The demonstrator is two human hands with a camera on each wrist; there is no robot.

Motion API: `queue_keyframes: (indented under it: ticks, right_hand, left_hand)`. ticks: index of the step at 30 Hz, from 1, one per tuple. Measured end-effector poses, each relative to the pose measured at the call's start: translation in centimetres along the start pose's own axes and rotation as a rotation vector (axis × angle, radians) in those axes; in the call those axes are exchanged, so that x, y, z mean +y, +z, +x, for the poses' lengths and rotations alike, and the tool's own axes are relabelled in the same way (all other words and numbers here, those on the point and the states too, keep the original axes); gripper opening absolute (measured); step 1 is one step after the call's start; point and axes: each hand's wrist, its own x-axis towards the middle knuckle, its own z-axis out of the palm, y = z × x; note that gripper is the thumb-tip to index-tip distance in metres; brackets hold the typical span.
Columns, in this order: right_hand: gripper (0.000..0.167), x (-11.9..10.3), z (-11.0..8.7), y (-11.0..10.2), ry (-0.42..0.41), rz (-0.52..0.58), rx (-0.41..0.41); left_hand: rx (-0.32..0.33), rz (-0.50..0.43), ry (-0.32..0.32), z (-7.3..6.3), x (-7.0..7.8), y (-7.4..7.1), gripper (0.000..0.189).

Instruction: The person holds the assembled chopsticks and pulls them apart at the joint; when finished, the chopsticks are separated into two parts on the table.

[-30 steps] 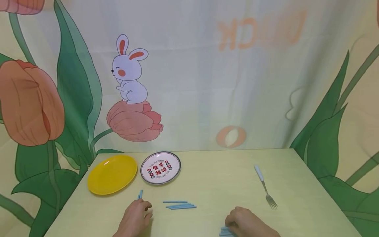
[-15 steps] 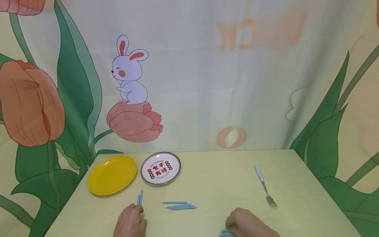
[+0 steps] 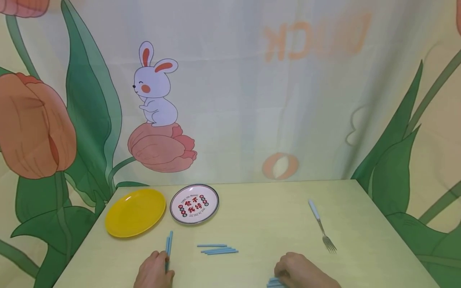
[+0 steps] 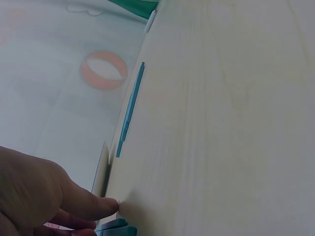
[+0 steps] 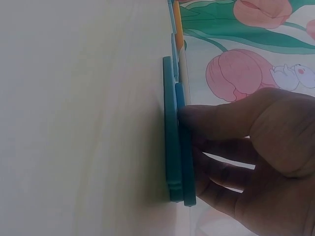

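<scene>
Sticks (image 3: 170, 241), blue, table's (image 3: 259, 216) left: pinched in my left hand (image 3: 153, 271). Loose sticks (image 3: 220, 251), four, between my hands. Further bunch (image 3: 274, 283), pinched by my right hand (image 3: 301, 270) (a slipping thumb could fan these apart).

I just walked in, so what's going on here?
A person is handling blue sticks on a table. The right hand pinches at one bunch; the left hand is at another bunch, its grip unclear. A third bunch lies untouched between them. Farther back sit a yellow plate and a white plate, with a fork at right.
</scene>
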Motion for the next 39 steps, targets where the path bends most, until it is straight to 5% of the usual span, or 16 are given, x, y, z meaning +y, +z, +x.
queue_keyframes:
  ticks: [14,23,39]
  right_hand:
    - [0.014,-0.03,0.08,-0.19,0.001,-0.006,-0.010]
    - [0.015,0.19,0.14,0.02,-0.052,-0.051,0.009]
    - [0.010,0.20,-0.06,-0.16,0.067,0.019,-0.020]
  left_hand:
    - [-0.030,-0.023,-0.057,0.13,-0.52,0.17,0.029]
    - [-0.027,-0.022,-0.018,-0.06,-0.76,0.18,0.025]
    - [-0.098,-0.034,-0.054,-0.23,-0.81,-0.49,0.013]
